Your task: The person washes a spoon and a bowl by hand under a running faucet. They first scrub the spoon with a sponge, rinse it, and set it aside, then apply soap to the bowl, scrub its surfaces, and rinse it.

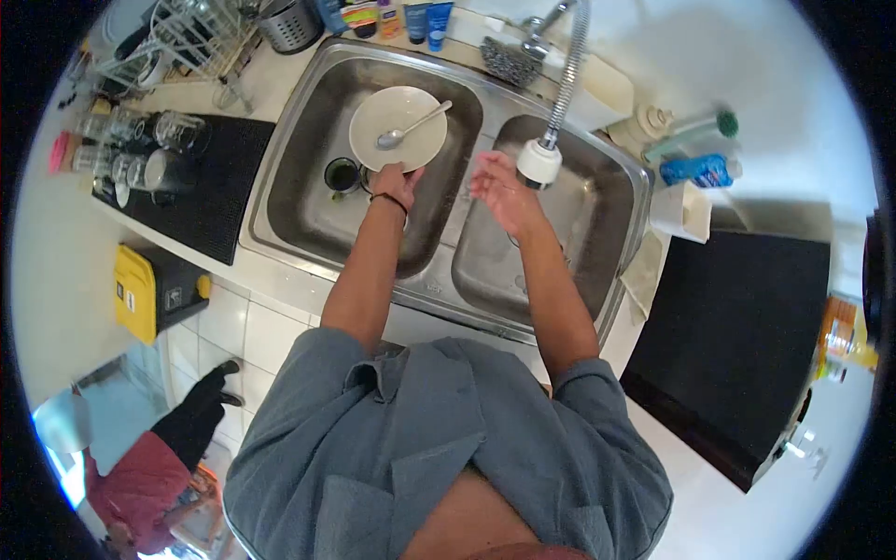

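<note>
A pale round plate [371,124] is over the left basin of the sink, with a metal spoon [413,126] lying on it. My left hand [396,183] grips the plate's near rim; the fingers beneath are hidden. Just below the plate, a dark-looking glass [342,175] is in the same basin, close to my left hand. My right hand [504,193] is raised above the divider and right basin, holding nothing, its fingers apart and slightly curled. Right beside those fingers hangs the white spray head [539,162] of the coiled faucet.
The steel double sink [446,257] spans the counter. Several glasses stand on a black mat [219,187] at left, below a dish rack [201,37]. A blue bottle [698,171] and a white container [681,212] are at right. Another person [140,485] is at lower left.
</note>
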Demonstrator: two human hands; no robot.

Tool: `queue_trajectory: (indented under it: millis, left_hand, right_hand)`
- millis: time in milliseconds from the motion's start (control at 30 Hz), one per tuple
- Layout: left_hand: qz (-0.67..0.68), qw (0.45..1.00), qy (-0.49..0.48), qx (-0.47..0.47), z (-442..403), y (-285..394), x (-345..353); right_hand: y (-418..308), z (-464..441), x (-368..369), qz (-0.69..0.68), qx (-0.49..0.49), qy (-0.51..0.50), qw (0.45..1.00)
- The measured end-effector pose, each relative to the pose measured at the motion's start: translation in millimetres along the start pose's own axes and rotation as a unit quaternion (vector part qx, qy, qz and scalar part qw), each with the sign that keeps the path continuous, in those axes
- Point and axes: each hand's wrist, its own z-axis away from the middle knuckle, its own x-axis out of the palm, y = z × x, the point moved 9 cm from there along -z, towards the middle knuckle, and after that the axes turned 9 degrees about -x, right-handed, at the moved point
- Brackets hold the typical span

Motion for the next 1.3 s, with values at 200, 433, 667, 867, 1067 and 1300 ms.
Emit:
queue_trajectory:
  millis: [200, 433, 667, 867, 1067, 1300]
  left_hand:
    - [-0.094, 0.995, -0.035, 0.007, 79, -4, 15]
    - [-0.23, 0.97, -0.075, -0.018, 145, -40, 35]
    - [-0.31, 0.944, -0.107, -0.039, 174, -84, 47]
    - [-0.349, 0.93, -0.098, -0.067, 176, -102, 48]
    - [-0.373, 0.921, -0.099, -0.06, 173, -109, 42]
    - [-0.386, 0.916, -0.083, -0.067, 181, -110, 42]
  right_hand:
    - [-15, 5, -18, 0.302, -0.172, 0.03, 0.937]
    - [-56, 44, 15, 0.82, -0.272, -0.024, 0.504]
    - [-42, 56, -34, 0.848, -0.287, -0.088, 0.436]
    - [-92, 88, -105, 0.705, -0.246, 0.067, 0.661]
    - [-84, 96, -235, 0.672, -0.064, 0.264, 0.689]
    - [-11, 96, -306, 0.676, 0.05, 0.335, 0.654]
